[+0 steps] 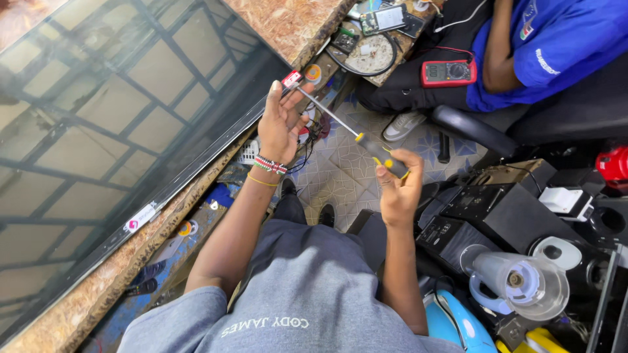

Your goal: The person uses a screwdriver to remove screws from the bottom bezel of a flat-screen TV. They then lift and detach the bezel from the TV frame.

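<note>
Screwdriver with a black and yellow handle is gripped in the right hand, the fingers closed round the handle, its long metal shaft slanting up and left to the left hand. The shaft's tip is met by the left hand's fingers, which are loosely curled; whether the tip is pinched cannot be told. A beaded bracelet is worn on the left wrist. A large flat screen is seen lying on a chipboard bench to the left. A red multimeter is rested on the lap of a seated person in a blue shirt above. A clear blender jug is seen among black appliances at lower right.
</note>
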